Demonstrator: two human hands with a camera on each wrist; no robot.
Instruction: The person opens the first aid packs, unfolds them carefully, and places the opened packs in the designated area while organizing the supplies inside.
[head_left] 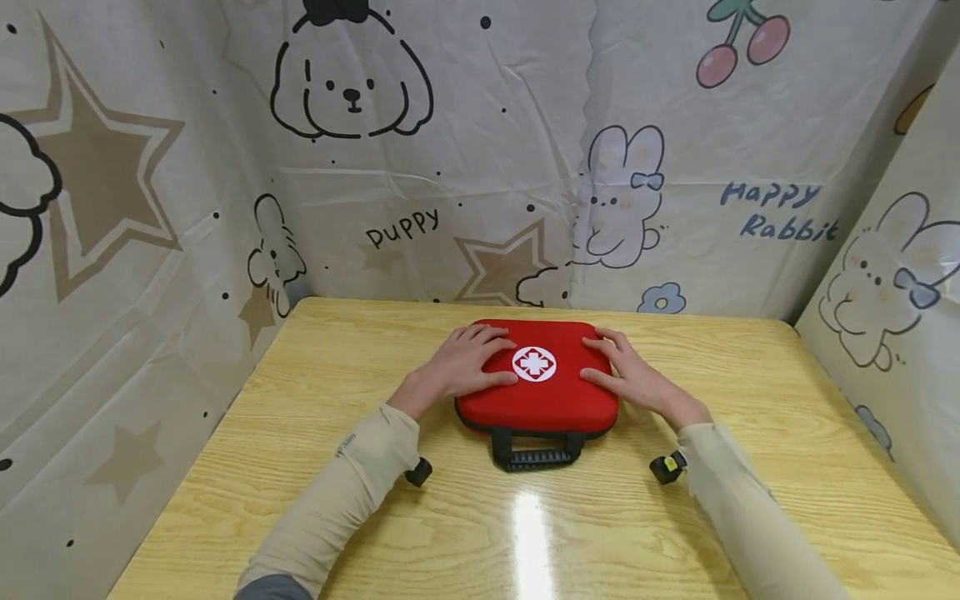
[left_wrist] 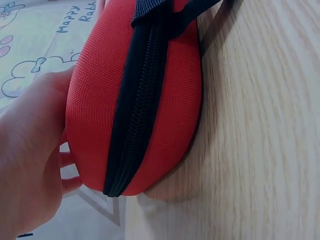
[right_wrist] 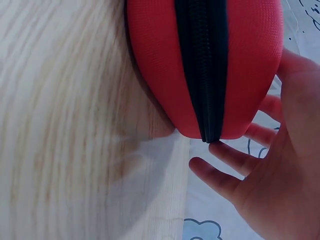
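A red first aid case (head_left: pixel 536 408) with a white cross emblem (head_left: pixel 534 364) lies flat on the wooden table, its black handle (head_left: pixel 538 459) toward me. My left hand (head_left: pixel 468 362) rests on the top at the case's left side, fingers extended and thumb apart. On the opposite side, my right hand (head_left: pixel 636 379) touches the right edge with spread fingers, thumb on the lid. Both wrist views show the black zipper (left_wrist: pixel 137 115) closed along the side. In the right wrist view, the lower fingers (right_wrist: pixel 215 180) reach past the case's end.
The light wooden table (head_left: pixel 337 358) reaches back to a printed curtain (head_left: pixel 480 150) with puppy and rabbit drawings. More printed fabric hangs at the left and right. A small black camera (head_left: pixel 418 472) sits below the left wrist, another camera (head_left: pixel 666 468) below the right.
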